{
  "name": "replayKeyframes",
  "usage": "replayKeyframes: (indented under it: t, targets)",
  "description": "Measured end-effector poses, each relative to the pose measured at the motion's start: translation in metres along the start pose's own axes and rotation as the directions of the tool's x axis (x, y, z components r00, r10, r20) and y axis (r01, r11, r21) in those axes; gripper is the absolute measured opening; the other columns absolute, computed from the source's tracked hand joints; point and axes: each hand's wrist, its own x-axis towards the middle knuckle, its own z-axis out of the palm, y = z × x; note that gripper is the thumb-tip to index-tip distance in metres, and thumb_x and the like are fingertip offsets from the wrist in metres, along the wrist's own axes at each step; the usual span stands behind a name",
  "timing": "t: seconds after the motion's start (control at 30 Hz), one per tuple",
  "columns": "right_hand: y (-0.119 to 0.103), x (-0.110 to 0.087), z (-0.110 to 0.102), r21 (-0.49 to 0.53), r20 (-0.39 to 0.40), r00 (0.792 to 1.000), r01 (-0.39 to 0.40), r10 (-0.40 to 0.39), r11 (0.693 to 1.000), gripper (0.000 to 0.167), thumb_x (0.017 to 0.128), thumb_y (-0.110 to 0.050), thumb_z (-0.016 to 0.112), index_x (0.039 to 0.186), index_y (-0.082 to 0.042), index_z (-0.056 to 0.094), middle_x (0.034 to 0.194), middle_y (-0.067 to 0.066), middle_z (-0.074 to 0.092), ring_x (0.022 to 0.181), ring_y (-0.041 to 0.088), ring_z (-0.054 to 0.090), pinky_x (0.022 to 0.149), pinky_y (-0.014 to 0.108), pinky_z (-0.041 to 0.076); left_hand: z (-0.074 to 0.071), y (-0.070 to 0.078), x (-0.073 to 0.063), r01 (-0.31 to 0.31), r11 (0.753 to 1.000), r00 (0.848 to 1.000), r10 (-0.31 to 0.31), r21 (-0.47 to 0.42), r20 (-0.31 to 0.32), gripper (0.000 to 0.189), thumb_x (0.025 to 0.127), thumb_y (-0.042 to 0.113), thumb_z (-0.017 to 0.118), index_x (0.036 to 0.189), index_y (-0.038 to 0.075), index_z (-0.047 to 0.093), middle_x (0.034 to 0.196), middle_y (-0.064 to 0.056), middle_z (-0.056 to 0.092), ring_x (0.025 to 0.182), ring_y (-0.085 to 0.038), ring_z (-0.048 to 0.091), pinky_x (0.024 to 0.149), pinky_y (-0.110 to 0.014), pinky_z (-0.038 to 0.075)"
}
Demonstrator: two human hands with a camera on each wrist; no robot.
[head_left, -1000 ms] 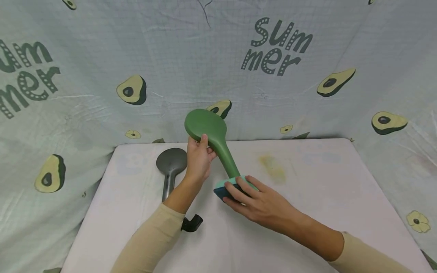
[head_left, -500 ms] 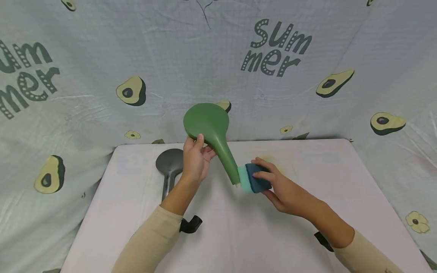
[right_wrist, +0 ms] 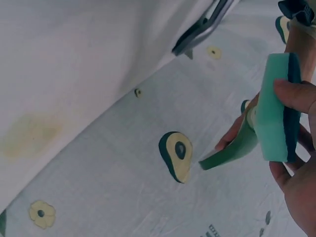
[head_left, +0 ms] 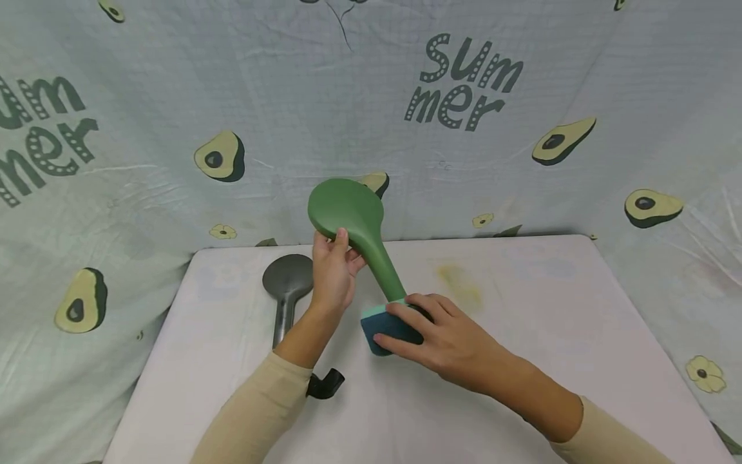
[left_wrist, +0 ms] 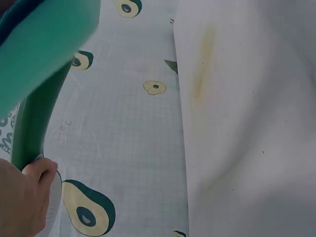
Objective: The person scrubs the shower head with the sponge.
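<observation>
My left hand (head_left: 335,276) grips a green shower head (head_left: 346,205) just below its round head, holding it tilted above the table. Its handle slopes down to the right. My right hand (head_left: 458,345) holds a sponge (head_left: 390,334), teal on one layer and dark blue on the other, at the handle's lower end. That end is hidden behind the sponge and fingers in the head view. The right wrist view shows the teal layer of the sponge (right_wrist: 275,111) facing the handle end, with thumb and fingers on the blue side.
A grey shower head (head_left: 288,276) lies on the white table (head_left: 522,303), partly behind the left forearm. A black elbow piece (head_left: 326,385) shows beside that sleeve. A yellowish stain (head_left: 459,285) marks the cloth. A patterned fabric wall (head_left: 278,96) stands behind the table.
The sponge has swung from the right side of the handle's end to across it, moving left and showing more blue. The green shower head has shifted slightly; the left hand keeps its grip.
</observation>
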Motion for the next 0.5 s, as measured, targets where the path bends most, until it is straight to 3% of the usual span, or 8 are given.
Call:
replayKeyframes:
  t: [0.1, 0.3, 0.5]
  targets:
    - [-0.002, 0.004, 0.001, 0.034, -0.027, 0.999, -0.029, 0.030, 0.999, 0.078, 0.077, -0.014, 0.093, 0.144, -0.032, 0.057, 0.142, 0.015, 0.053, 0.119, 0.033, 0.056, 0.096, 0.045, 0.056, 0.000, 0.000, 0.001, 0.010, 1.000, 1.000, -0.010, 0.007, -0.005, 0.035, 0.114, 0.018, 0.032, 0.148, 0.008, 0.033, 0.134, -0.018, 0.056, 0.103, -0.023, 0.073, 0.082, -0.034, 0.063]
    - [0.007, -0.006, 0.007, 0.258, -0.115, 0.980, -0.131, 0.165, 0.957, 0.076, 0.079, -0.022, 0.092, 0.144, -0.023, 0.053, 0.140, 0.022, 0.048, 0.127, 0.033, 0.052, 0.098, 0.045, 0.058, -0.004, 0.000, 0.003, 0.041, 0.999, 0.999, -0.041, -0.006, -0.029, 0.039, 0.115, 0.019, 0.029, 0.151, 0.005, 0.032, 0.140, -0.021, 0.053, 0.105, -0.026, 0.072, 0.084, -0.034, 0.063]
    - [0.008, -0.018, 0.017, 0.250, -0.274, 0.950, -0.077, 0.147, 0.965, 0.036, 0.105, -0.035, 0.058, 0.138, -0.020, 0.055, 0.135, 0.024, 0.048, 0.122, 0.034, 0.053, 0.091, 0.045, 0.059, -0.006, -0.004, 0.004, 0.087, 0.996, 0.996, -0.087, -0.026, -0.017, 0.041, 0.115, 0.021, 0.028, 0.152, 0.004, 0.030, 0.144, -0.023, 0.051, 0.105, -0.032, 0.074, 0.089, -0.037, 0.063]
